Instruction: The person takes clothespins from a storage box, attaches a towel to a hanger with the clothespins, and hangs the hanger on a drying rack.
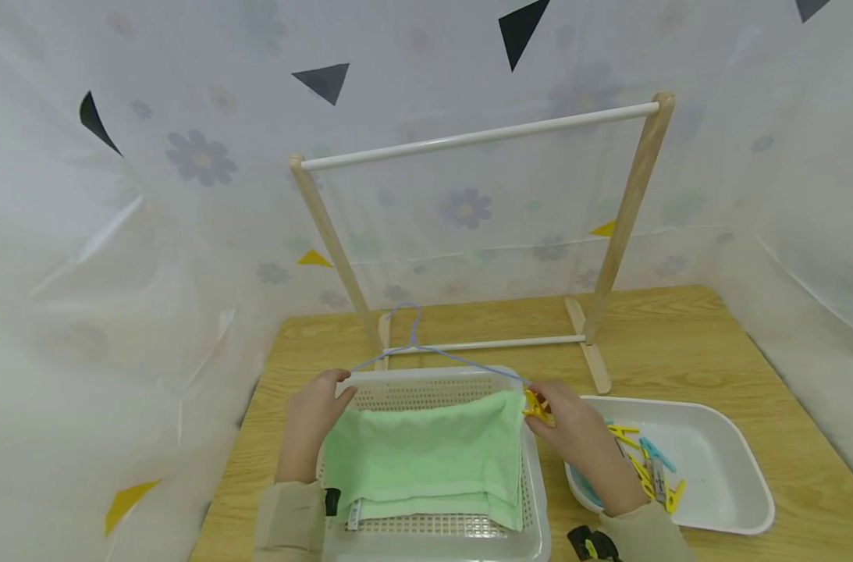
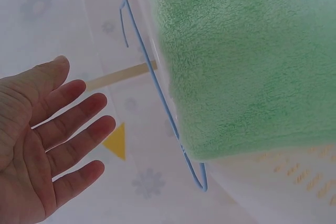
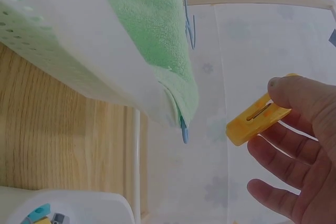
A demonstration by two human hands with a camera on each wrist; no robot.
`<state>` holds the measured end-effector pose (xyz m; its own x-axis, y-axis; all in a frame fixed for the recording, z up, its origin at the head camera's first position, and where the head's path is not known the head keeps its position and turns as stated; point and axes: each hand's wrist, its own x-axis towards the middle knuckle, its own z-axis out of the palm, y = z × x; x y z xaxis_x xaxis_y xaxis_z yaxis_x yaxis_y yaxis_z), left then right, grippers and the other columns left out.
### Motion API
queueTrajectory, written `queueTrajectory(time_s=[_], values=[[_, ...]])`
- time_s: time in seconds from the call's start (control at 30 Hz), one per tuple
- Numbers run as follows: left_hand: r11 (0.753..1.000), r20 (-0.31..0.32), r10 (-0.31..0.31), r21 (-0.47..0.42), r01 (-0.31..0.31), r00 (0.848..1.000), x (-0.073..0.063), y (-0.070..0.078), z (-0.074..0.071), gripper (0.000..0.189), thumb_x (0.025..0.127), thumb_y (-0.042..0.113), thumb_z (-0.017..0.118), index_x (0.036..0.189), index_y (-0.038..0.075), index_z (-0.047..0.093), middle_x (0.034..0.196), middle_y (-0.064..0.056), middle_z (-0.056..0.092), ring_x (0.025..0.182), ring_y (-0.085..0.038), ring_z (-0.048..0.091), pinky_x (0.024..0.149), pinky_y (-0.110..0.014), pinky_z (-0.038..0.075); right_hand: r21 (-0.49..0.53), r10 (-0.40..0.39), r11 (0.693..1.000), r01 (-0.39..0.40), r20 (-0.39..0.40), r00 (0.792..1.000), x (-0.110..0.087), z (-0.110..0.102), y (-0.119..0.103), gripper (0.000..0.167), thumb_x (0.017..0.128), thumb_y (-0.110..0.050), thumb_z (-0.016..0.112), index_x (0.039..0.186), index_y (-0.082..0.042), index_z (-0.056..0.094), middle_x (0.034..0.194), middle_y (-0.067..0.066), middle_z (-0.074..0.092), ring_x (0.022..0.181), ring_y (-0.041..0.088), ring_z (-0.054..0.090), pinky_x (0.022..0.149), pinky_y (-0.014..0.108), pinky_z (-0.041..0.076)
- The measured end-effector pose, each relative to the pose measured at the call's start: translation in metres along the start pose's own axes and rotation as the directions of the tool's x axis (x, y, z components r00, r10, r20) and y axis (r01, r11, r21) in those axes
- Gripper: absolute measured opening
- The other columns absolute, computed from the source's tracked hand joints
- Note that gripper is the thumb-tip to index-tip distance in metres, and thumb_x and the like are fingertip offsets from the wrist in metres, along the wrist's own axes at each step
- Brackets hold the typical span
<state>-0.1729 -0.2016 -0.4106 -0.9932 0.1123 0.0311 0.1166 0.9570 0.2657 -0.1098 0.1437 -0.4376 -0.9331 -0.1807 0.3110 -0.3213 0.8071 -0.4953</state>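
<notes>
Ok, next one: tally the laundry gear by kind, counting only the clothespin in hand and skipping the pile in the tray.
Light green towel: 1
Blue clothes hanger: 1
Yellow clothespin, in the right hand: 1
White perforated basket: 1
White tray: 1
Drying rack: 1
Total: 6

The sleeves [image 1: 290,515] are beige; the wrist pieces [image 1: 332,501] are black

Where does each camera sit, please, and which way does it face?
On the head, facing forward and down at rack and basket; left hand and right hand show.
On the left wrist, facing green towel; left hand shows.
On the right wrist, facing yellow clothespin; right hand shows.
Both wrist views share the green towel and blue hanger.
</notes>
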Motion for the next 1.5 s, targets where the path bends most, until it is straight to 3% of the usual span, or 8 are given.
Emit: queueTrajectory(time_s=[0.53, 0.87, 1.1, 1.33, 1.5], values=[[1.000, 0.034, 0.007, 0.000, -0.007, 0.999, 0.004, 0.002, 0.005, 0.033, 0.085, 0.027, 0.061, 0.112, 0.008, 0.061, 0.107, -0.006, 0.062, 0.085, -0.024, 0.061, 0.055, -0.035, 0.047, 0.010, -0.003, 1.000, 0.003, 0.025, 1.000, -0.001, 0.004, -0.002, 0.039, 0.072, -0.010, 0.074, 0.106, -0.001, 0.057, 0.091, 0.003, 0.057, 0.075, 0.016, 0.057, 0.059, 0.026, 0.048], [1.000, 0.058, -0.002, -0.020, 0.003, 0.998, 0.009, 0.003, 0.010, 0.033, 0.086, 0.026, 0.061, 0.113, 0.008, 0.061, 0.109, -0.007, 0.061, 0.090, -0.026, 0.060, 0.063, -0.041, 0.048, -0.002, -0.019, 1.000, 0.019, 0.007, 1.000, -0.001, 0.007, -0.003, 0.038, 0.071, -0.011, 0.074, 0.104, -0.001, 0.058, 0.090, 0.003, 0.057, 0.074, 0.017, 0.057, 0.058, 0.027, 0.048], [1.000, 0.052, 0.015, -0.025, -0.013, 0.999, 0.010, 0.003, 0.011, 0.033, 0.085, 0.026, 0.061, 0.113, 0.007, 0.060, 0.108, -0.008, 0.062, 0.074, -0.020, 0.061, 0.048, -0.029, 0.042, -0.012, -0.023, 1.000, 0.023, 0.009, 1.000, -0.001, 0.007, -0.004, 0.037, 0.071, -0.011, 0.074, 0.104, -0.002, 0.058, 0.088, 0.002, 0.057, 0.073, 0.016, 0.057, 0.057, 0.026, 0.047], [1.000, 0.070, 0.011, -0.008, -0.010, 0.997, 0.011, 0.005, 0.012, 0.034, 0.086, 0.028, 0.060, 0.114, 0.009, 0.060, 0.111, -0.006, 0.061, 0.048, -0.009, 0.044, 0.040, -0.025, 0.034, -0.020, -0.036, 0.999, 0.036, -0.004, 0.999, 0.000, 0.006, -0.007, 0.037, 0.070, -0.011, 0.074, 0.103, -0.002, 0.059, 0.087, 0.001, 0.057, 0.072, 0.014, 0.056, 0.057, 0.025, 0.047], [1.000, 0.077, 0.011, -0.025, -0.009, 0.997, 0.012, 0.006, 0.013, 0.035, 0.086, 0.027, 0.060, 0.115, 0.008, 0.059, 0.112, -0.006, 0.061, 0.054, -0.012, 0.051, 0.040, -0.025, 0.035, -0.015, -0.055, 0.998, 0.055, -0.017, 0.998, 0.001, 0.007, -0.008, 0.038, 0.069, -0.010, 0.075, 0.103, -0.003, 0.058, 0.086, 0.001, 0.057, 0.072, 0.013, 0.056, 0.057, 0.024, 0.047]])
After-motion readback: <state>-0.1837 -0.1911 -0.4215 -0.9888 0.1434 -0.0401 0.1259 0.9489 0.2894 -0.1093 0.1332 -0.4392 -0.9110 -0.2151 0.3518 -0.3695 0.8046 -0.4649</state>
